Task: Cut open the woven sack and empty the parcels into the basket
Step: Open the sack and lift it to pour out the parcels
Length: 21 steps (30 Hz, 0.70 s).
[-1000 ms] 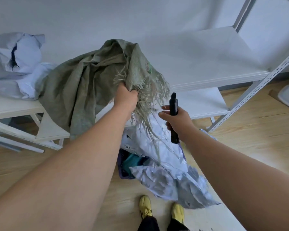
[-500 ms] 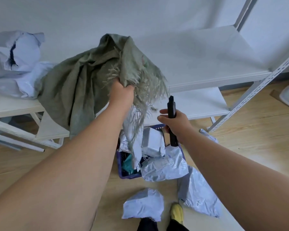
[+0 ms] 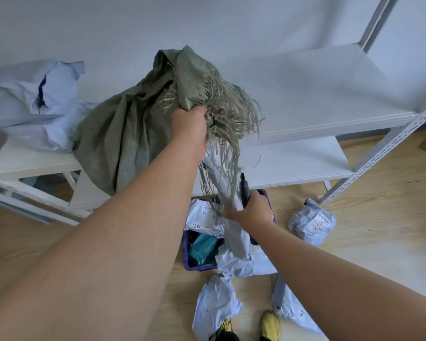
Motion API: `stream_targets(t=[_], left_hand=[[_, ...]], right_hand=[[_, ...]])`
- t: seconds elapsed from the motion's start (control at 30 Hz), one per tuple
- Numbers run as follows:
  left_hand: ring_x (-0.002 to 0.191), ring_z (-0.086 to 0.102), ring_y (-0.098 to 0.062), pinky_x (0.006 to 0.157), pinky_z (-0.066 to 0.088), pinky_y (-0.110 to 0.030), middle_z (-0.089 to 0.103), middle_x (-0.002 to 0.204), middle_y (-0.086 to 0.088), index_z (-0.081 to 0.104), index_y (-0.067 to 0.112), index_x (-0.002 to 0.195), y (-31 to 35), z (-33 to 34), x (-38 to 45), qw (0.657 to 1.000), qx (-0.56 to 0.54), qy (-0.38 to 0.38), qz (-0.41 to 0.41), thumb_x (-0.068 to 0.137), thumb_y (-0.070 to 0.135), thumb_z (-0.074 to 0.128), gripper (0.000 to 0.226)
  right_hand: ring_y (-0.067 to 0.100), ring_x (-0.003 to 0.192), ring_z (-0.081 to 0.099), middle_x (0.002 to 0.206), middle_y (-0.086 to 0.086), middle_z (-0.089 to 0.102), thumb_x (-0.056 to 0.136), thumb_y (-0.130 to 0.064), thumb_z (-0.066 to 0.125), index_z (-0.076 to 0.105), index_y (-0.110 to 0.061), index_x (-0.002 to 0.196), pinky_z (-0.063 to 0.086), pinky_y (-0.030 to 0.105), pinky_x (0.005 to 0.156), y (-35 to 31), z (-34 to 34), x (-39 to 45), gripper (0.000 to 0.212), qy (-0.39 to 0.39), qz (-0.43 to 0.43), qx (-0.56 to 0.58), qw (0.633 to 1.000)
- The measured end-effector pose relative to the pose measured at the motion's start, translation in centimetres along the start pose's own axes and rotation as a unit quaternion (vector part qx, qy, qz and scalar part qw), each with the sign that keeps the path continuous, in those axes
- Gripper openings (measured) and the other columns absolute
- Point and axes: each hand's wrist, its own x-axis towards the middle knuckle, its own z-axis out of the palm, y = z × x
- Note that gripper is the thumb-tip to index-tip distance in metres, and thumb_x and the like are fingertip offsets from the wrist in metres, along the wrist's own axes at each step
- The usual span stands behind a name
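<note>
My left hand (image 3: 191, 123) grips the frayed cut edge of the green woven sack (image 3: 130, 134) and holds it up over the shelf. A grey parcel (image 3: 231, 217) slides out of the sack above the purple basket (image 3: 188, 249) on the floor. The basket holds white parcels and a teal one (image 3: 203, 248). My right hand (image 3: 252, 212) holds a black knife (image 3: 244, 193) and its fingers touch the falling grey parcel.
Three white parcels lie on the wooden floor outside the basket: one at the right (image 3: 312, 221), two near my yellow shoes (image 3: 271, 324). A white metal rack (image 3: 305, 114) stands behind. Pale blue bags (image 3: 32, 102) sit on the left shelf.
My left hand raised the sack higher. More parcels fell; one landed on the floor at the right. My right hand dropped lower with the knife toward the basket and the sliding grey parcel.
</note>
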Motion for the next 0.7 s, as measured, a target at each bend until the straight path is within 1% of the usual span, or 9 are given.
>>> stream_targets(t=[0.07,0.17,0.2,0.23,0.33,0.43,0.53,0.6,0.7], left_hand=[[0.095,0.061,-0.026,0.087,0.053,-0.042,0.058,0.097,-0.003,0.047,0.017,0.112,0.2,0.1,-0.3,1.0,-0.017,0.012,-0.004,0.093,0.015,0.055,0.021],[0.089,0.062,-0.023,0.086,0.055,-0.043,0.059,0.094,-0.002,0.047,0.019,0.111,0.5,-0.8,0.4,0.998,-0.026,0.04,0.033,0.092,0.01,0.054,0.022],[0.083,0.059,-0.021,0.084,0.054,-0.041,0.06,0.094,-0.001,0.048,0.019,0.114,0.4,-1.2,0.8,0.996,0.009,0.063,0.061,0.092,0.009,0.053,0.024],[0.081,0.057,-0.019,0.083,0.052,-0.038,0.061,0.099,-0.001,0.048,0.018,0.118,0.2,-1.8,1.1,0.991,0.061,0.085,0.088,0.092,0.009,0.051,0.028],[0.099,0.058,-0.026,0.083,0.045,-0.03,0.06,0.122,-0.007,0.047,0.015,0.132,-1.7,-3.4,2.2,0.962,0.221,0.11,0.118,0.094,0.01,0.048,0.038],[0.105,0.06,-0.034,0.092,0.051,-0.043,0.062,0.119,-0.012,0.05,0.017,0.127,-3.9,-5.4,3.8,0.952,0.268,0.126,0.076,0.09,0.013,0.049,0.038],[0.101,0.061,-0.036,0.084,0.055,-0.053,0.061,0.12,-0.013,0.052,0.017,0.122,-5.5,-7.6,6.3,0.963,0.201,0.178,-0.012,0.086,0.014,0.05,0.036],[0.099,0.059,-0.032,0.084,0.056,-0.051,0.057,0.126,-0.013,0.05,0.015,0.125,-5.6,-8.6,7.0,0.964,0.143,0.213,-0.067,0.091,0.011,0.046,0.034],[0.1,0.06,-0.025,0.087,0.057,-0.039,0.053,0.135,-0.01,0.038,0.011,0.141,-5.6,-8.7,6.5,0.95,0.219,0.209,-0.071,0.1,0.015,0.039,0.042]], right_hand=[[0.018,0.072,0.05,0.1,0.008,0.06,0.071,-0.038,0.081,0.051,-0.015,0.091,0.031,0.023,0.049,0.6,0.2,0.3,0.042,0.011,0.013,-0.023,1.0],[0.017,0.062,0.052,0.085,0.007,0.064,0.086,-0.026,0.061,0.058,-0.013,0.088,0.04,0.027,0.053,1.3,-1.0,0.9,0.013,0.062,0.032,-0.023,0.997],[0.015,0.059,0.051,0.082,0.003,0.062,0.087,-0.021,0.056,0.06,-0.016,0.09,0.043,0.029,0.055,1.5,-1.7,1.0,0.007,0.084,0.036,0.0,0.996],[0.011,0.058,0.051,0.08,0.0,0.061,0.088,-0.018,0.052,0.059,-0.02,0.093,0.045,0.029,0.056,1.6,-2.2,1.1,0.009,0.101,0.034,0.024,0.994],[0.01,0.058,0.047,0.071,-0.003,0.051,0.092,-0.014,0.047,0.049,-0.02,0.098,0.035,0.025,0.048,1.0,-3.4,1.2,0.009,0.089,0.019,0.029,0.995],[0.018,0.061,0.049,0.07,0.0,0.05,0.093,-0.013,0.046,0.048,-0.018,0.098,0.035,0.028,0.052,0.9,-4.8,1.6,0.007,0.12,0.028,0.014,0.992],[0.027,0.073,0.051,0.071,0.003,0.05,0.09,-0.006,0.045,0.05,-0.011,0.098,0.038,0.032,0.063,2.3,-6.6,2.0,0.011,0.167,0.071,0.01,0.983],[0.032,0.083,0.054,0.081,0.008,0.055,0.089,-0.005,0.046,0.052,-0.009,0.101,0.043,0.036,0.07,3.6,-7.2,2.0,0.014,0.182,0.113,0.02,0.977],[0.036,0.095,0.06,0.094,0.015,0.061,0.087,-0.006,0.048,0.056,-0.006,0.107,0.051,0.042,0.078,5.0,-7.2,1.7,0.021,0.179,0.159,0.019,0.971]])
